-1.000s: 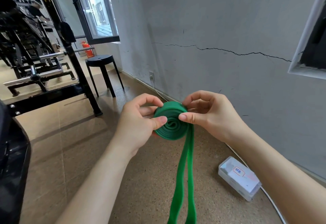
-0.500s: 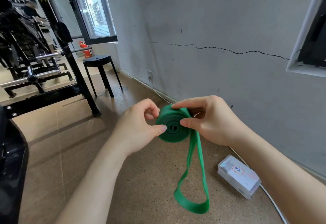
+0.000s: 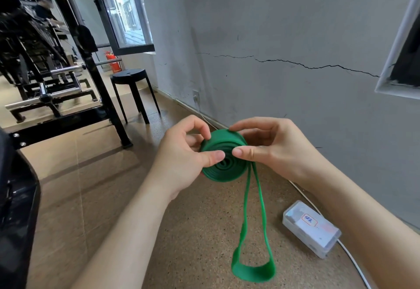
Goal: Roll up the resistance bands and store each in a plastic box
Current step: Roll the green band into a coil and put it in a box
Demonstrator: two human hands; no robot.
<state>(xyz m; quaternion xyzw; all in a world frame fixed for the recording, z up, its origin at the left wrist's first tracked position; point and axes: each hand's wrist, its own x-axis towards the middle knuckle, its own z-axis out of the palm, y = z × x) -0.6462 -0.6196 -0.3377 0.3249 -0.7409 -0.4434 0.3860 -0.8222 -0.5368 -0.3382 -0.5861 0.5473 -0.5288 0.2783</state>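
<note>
A green resistance band (image 3: pixel 223 170) is wound into a flat coil held in mid-air at the centre of the view. My left hand (image 3: pixel 181 159) pinches the coil's left side, thumb on its face. My right hand (image 3: pixel 270 150) grips the right side, thumb on the face and fingers over the top edge. The unrolled tail hangs down from the coil's right edge as a loop, its end low above the floor. A clear plastic box (image 3: pixel 311 228) with a white label lies shut on the floor at lower right, near the wall.
A grey cracked wall (image 3: pixel 272 50) runs along the right, with a white cable (image 3: pixel 354 263) on the floor beside it. A black stool (image 3: pixel 131 88) stands by the window at the back. Black gym racks (image 3: pixel 56 88) fill the left. A dark object (image 3: pixel 16 209) sits at the left edge.
The coil has grown as more band was wound on. The hanging tail got shorter, its looped end coming up into view, and my right hand shifted its grip over the top.
</note>
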